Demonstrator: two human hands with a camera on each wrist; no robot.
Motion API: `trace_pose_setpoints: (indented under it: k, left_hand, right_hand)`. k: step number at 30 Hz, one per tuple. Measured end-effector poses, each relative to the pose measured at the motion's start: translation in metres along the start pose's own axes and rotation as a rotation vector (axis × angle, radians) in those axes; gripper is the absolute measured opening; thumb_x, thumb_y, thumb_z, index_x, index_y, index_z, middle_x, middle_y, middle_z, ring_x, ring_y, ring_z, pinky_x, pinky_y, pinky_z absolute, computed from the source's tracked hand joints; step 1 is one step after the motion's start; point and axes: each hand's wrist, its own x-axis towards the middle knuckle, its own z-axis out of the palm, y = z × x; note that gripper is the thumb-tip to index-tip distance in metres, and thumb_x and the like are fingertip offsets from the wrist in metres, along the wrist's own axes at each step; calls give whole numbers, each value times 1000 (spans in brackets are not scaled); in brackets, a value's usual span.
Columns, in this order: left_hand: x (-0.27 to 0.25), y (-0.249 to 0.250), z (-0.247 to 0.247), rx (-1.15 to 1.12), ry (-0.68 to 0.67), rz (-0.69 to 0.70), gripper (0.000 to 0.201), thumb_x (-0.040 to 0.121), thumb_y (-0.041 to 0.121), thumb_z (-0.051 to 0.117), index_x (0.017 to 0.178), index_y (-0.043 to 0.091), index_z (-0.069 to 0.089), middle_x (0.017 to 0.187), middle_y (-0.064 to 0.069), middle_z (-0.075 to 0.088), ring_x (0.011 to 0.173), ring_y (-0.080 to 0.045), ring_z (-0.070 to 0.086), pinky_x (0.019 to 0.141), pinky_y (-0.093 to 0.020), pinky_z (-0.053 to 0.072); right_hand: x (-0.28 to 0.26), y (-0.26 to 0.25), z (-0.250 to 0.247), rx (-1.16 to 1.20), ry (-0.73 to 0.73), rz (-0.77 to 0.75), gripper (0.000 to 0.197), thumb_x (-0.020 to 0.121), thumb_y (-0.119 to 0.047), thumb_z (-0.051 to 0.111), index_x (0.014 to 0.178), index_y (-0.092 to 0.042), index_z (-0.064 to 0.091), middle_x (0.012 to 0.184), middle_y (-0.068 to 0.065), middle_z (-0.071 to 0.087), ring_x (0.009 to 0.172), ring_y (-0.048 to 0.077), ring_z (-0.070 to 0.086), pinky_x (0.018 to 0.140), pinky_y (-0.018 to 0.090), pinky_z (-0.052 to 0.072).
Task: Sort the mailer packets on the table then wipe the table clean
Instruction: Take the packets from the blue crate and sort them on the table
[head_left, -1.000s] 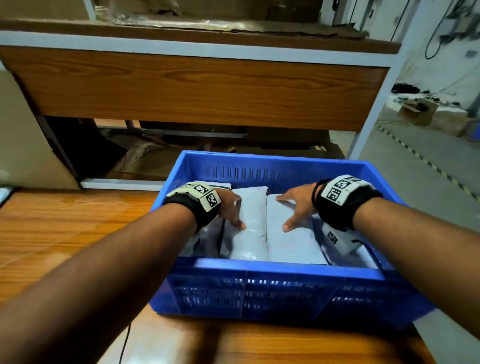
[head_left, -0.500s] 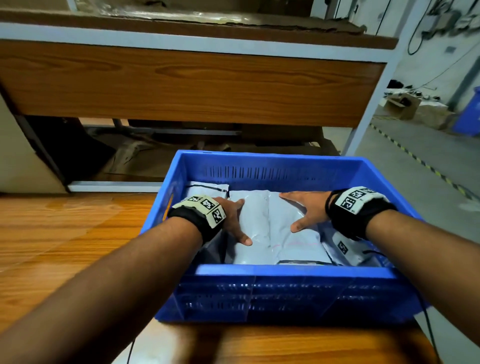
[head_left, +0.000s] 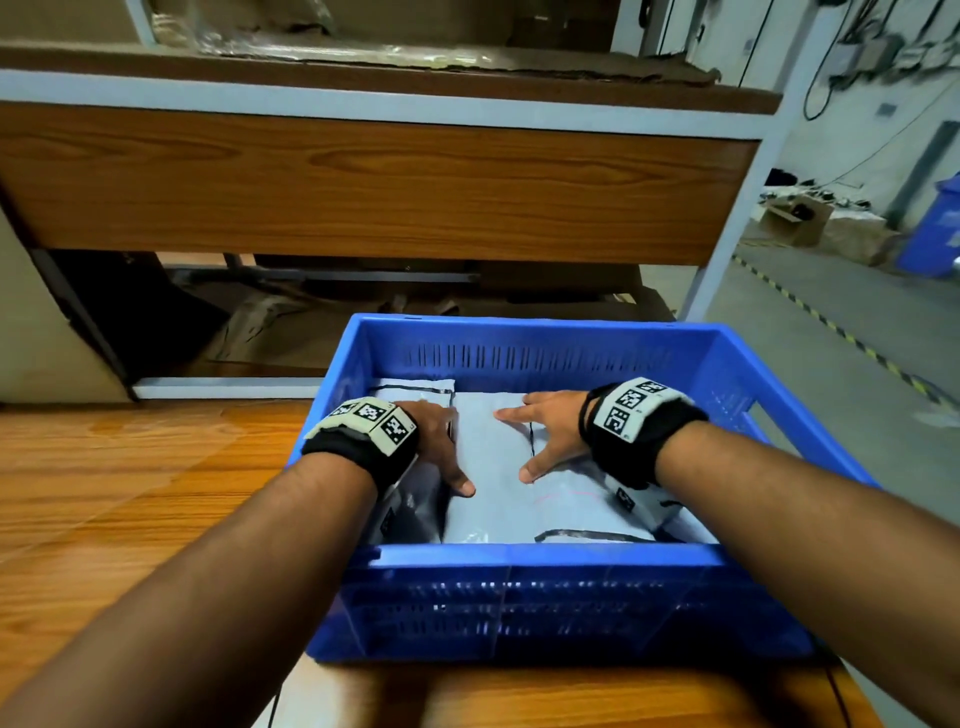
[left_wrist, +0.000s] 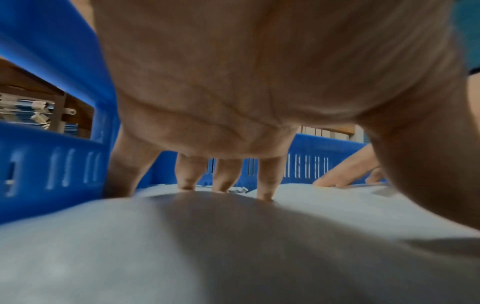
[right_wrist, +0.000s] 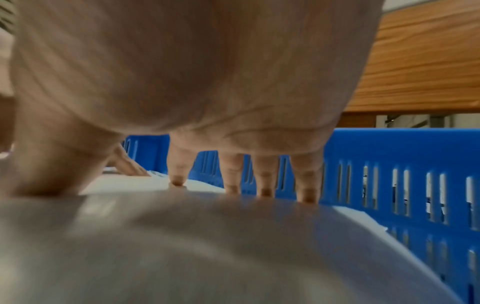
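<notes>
Mailer packets (head_left: 498, 488) pressed flat inside the blue crate (head_left: 540, 343) at lower centre of the head view.
Left hand (head_left: 439, 441) and right hand (head_left: 550, 436) lie open, fingers spread, likely settling the stack; wooden tabletop (head_left: 130, 483) awaits wiping.

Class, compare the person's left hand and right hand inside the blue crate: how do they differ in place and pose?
The left hand rests on the packets near the blue crate's left wall; the right hand rests nearer the middle. The left hand's thumb points right toward the centre; the right hand's thumb points left toward it. Both rest on grey mailer packets with straight, spread fingers, gripping nothing.
</notes>
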Motion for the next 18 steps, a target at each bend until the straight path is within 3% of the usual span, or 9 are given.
trace_pose_setpoints:
  k: [2, 6, 9, 14, 18]
  left_hand:
    - [3, 1, 3, 31, 21, -24, 130, 51, 67, 81, 152, 39, 2, 161, -9, 6, 146, -36, 10, 117, -51, 17]
    - [3, 9, 9, 79, 25, 32, 131, 48, 79, 73, 147, 49, -7, 160, -10, -11, 145, -41, -9, 113, -62, 10]
    - [4, 14, 11, 117, 20, 58, 130, 45, 79, 74, 144, 55, -7, 159, -9, -14, 144, -42, -12, 111, -65, 10]
    - [3, 17, 12, 149, -11, 64, 125, 50, 73, 77, 144, 57, -4, 160, -11, -8, 145, -40, -5, 114, -61, 10]
    - [0, 15, 10, 158, 0, 42, 126, 49, 73, 78, 144, 56, -2, 160, -11, 0, 145, -39, 5, 115, -57, 15]
  right_hand:
    - [-2, 1, -1, 27, 16, -16, 97, 76, -64, 66, 151, -42, 9, 159, 4, 15, 145, 26, 18, 115, 40, 18]
    - [-18, 22, -5, 137, 79, 7, 101, 70, -63, 72, 151, -38, 16, 156, 0, 22, 143, 23, 24, 114, 40, 21]
    - [-30, 43, 3, 108, 52, 60, 99, 70, -63, 73, 150, -38, 21, 153, 2, 26, 140, 24, 27, 113, 38, 23]
    - [-29, 56, 26, 180, 23, 30, 98, 72, -63, 70, 150, -45, 13, 162, 0, 5, 148, 21, 11, 118, 36, 11]
    - [-28, 55, 23, 162, 58, -1, 98, 73, -63, 70, 150, -44, 13, 162, -4, 1, 148, 21, 8, 118, 37, 10]
